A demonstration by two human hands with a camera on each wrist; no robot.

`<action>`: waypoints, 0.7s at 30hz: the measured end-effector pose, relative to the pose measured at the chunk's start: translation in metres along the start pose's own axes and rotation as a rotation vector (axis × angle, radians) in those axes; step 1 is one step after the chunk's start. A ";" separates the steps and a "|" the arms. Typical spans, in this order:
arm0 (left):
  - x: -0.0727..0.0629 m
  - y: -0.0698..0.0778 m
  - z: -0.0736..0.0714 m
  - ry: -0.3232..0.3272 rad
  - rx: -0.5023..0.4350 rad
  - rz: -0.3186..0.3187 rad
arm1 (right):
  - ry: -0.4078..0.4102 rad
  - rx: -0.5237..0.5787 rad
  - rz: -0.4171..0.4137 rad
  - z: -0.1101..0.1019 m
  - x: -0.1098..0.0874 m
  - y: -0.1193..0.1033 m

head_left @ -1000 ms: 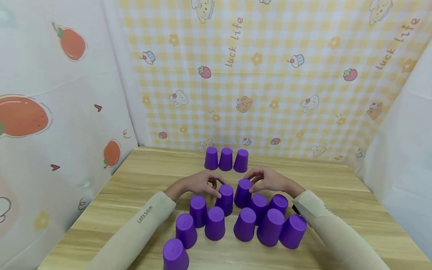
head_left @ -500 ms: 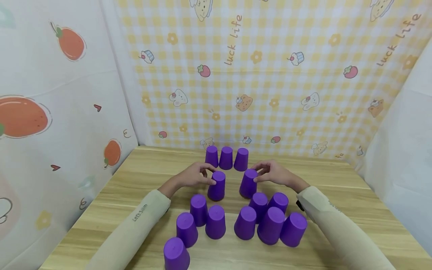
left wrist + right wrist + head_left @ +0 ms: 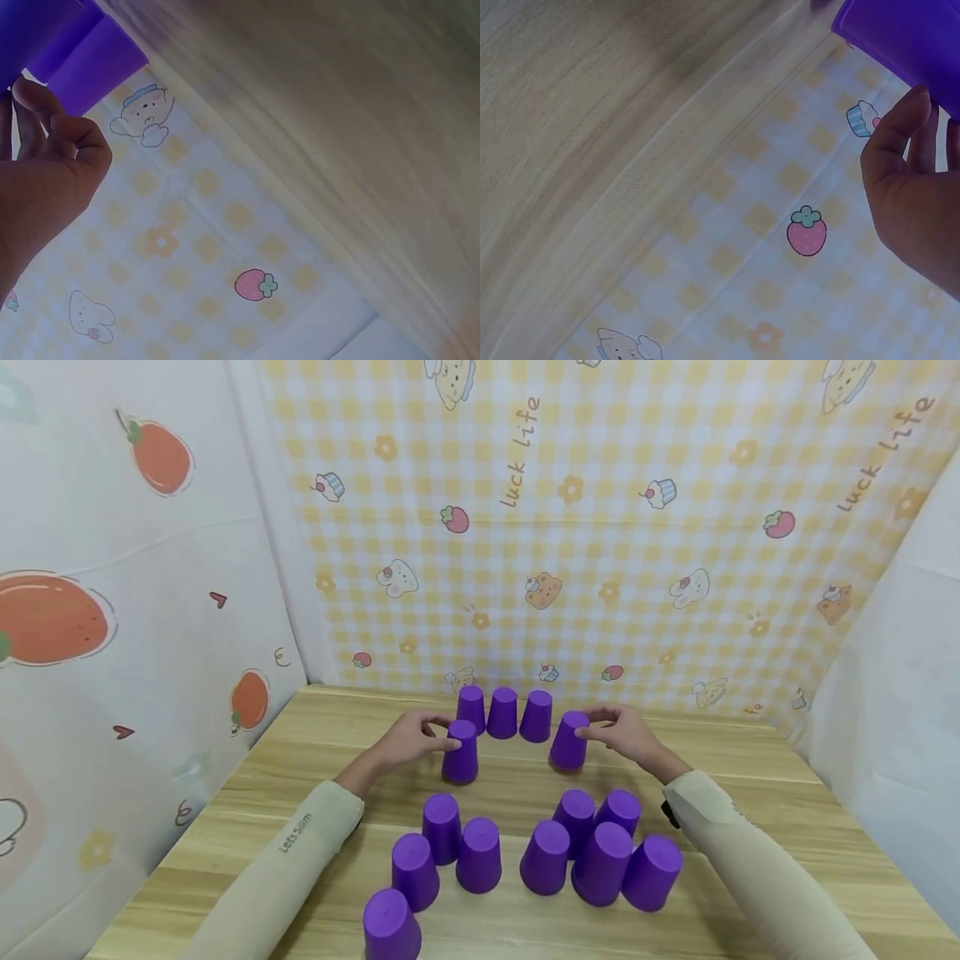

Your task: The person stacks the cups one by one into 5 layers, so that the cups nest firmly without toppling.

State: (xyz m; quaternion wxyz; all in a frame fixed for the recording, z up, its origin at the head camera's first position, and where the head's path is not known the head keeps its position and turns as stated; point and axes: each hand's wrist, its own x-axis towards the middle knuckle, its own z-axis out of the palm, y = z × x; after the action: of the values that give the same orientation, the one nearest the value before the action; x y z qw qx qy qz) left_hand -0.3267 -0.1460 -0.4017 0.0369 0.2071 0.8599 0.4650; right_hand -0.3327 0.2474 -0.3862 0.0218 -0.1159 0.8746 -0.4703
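The left hand pinches a purple cup between thumb and fingers, just in front of the back row's left end; the right hand grips a second purple cup beside that row's right end. Both are plain, smooth and inverted, tapering up to flat bases. Three matching cups form the back row. Nearer the person, four cups at left and five cups at right stand mouth-down on the wood-grain tabletop, insides hidden.
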 end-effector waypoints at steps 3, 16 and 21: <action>0.003 0.000 -0.003 0.059 0.016 -0.002 | 0.035 -0.005 -0.003 0.000 0.002 0.001; 0.006 -0.013 -0.013 0.211 0.020 -0.148 | 0.112 -0.033 -0.050 0.003 0.011 -0.004; 0.012 -0.015 -0.017 0.242 0.011 -0.158 | 0.125 -0.067 -0.048 0.003 0.014 -0.007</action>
State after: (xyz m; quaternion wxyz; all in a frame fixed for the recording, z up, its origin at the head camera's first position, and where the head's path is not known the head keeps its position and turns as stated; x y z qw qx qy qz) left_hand -0.3473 -0.1616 -0.4032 -0.0316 0.0817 0.8742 0.4776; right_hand -0.3449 0.2377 -0.3808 -0.0483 -0.1079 0.8864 -0.4475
